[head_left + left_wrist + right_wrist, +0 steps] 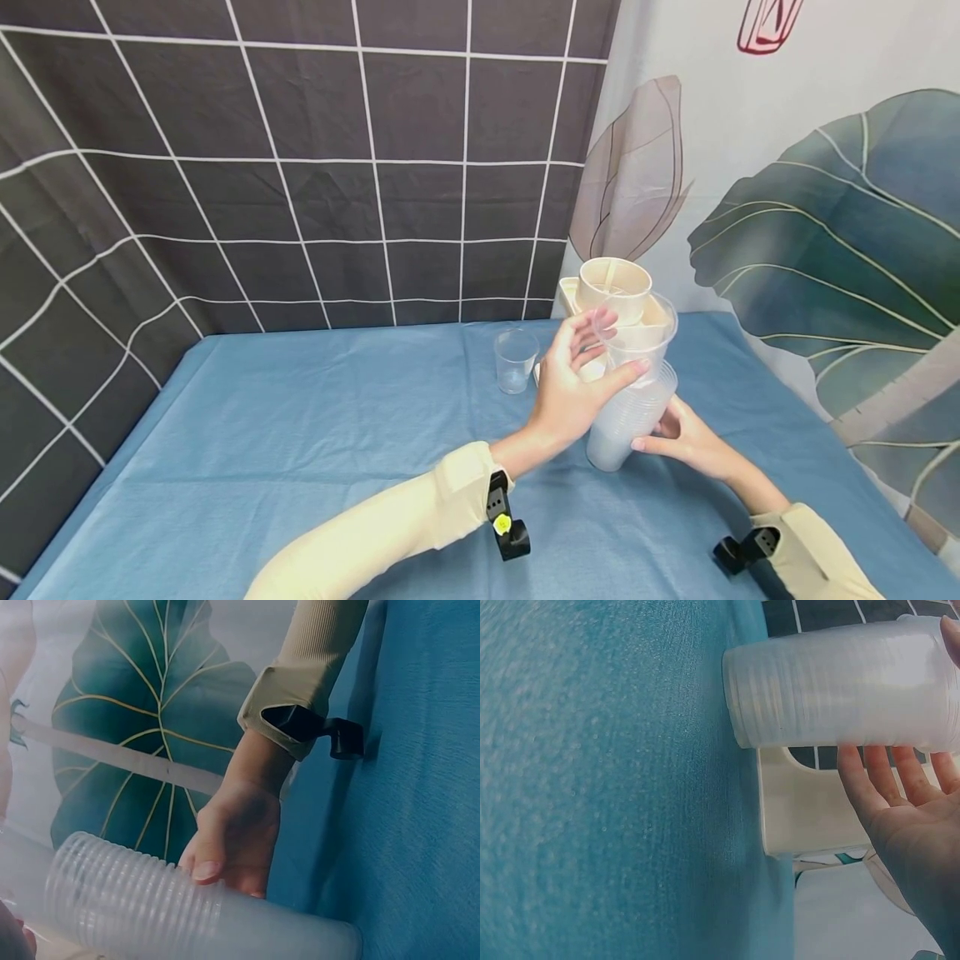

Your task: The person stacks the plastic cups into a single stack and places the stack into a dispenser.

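Observation:
A clear plastic cup is held between the thumb and fingers of my left hand, right above the top of a stack of nested clear plastic cups. My right hand holds the stack, thumb on the near side and fingers around the back. In the right wrist view, the right hand's fingers lie against the stack. The left wrist view shows the right thumb beside the ridged rims of the stack. Whether the stack's base touches the table is unclear.
Another clear plastic cup stands alone on the blue cloth, left of the left hand. Behind the stack is a cream-coloured holder with a round cup-like top, partly hidden. A dark grid curtain and a leaf-patterned curtain border the table.

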A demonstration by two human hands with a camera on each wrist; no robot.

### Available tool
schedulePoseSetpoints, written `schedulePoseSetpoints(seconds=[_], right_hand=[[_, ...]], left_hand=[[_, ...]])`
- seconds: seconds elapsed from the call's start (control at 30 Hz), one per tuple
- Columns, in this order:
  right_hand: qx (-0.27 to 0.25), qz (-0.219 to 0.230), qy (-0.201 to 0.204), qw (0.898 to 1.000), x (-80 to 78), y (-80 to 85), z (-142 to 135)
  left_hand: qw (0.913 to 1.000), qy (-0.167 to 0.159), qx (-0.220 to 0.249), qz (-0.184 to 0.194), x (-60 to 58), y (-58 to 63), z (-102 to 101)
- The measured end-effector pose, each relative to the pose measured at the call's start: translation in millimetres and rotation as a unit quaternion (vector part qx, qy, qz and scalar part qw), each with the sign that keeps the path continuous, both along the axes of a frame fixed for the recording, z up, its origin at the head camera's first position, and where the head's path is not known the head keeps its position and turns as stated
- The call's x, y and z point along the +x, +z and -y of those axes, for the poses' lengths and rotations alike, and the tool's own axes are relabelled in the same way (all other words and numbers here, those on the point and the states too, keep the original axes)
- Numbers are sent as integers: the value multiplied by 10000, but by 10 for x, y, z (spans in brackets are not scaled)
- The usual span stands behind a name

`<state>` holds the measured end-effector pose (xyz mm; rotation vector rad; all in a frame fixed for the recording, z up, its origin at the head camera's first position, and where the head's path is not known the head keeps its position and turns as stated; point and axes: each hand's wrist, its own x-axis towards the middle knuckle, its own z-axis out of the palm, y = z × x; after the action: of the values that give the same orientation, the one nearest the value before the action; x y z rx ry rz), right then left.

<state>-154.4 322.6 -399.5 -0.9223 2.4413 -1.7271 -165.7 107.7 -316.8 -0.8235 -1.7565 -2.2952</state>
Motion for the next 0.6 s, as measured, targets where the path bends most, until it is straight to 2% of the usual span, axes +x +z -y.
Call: schedulePoseSetpoints(seconds=[0.2,0.37,0.6], right_hand=[[-10,13,45,10000,-23,-1,1],[146,76,-83,9998,-40,-13,-5],[166,81,-169,9997,-20,-43,-14]], left_hand=[[9995,124,-303,38,-5,-51,-19],[9969,353,-700,-17,8,-98,-41],[9929,449,-1099,-27,37,-181,-61]])
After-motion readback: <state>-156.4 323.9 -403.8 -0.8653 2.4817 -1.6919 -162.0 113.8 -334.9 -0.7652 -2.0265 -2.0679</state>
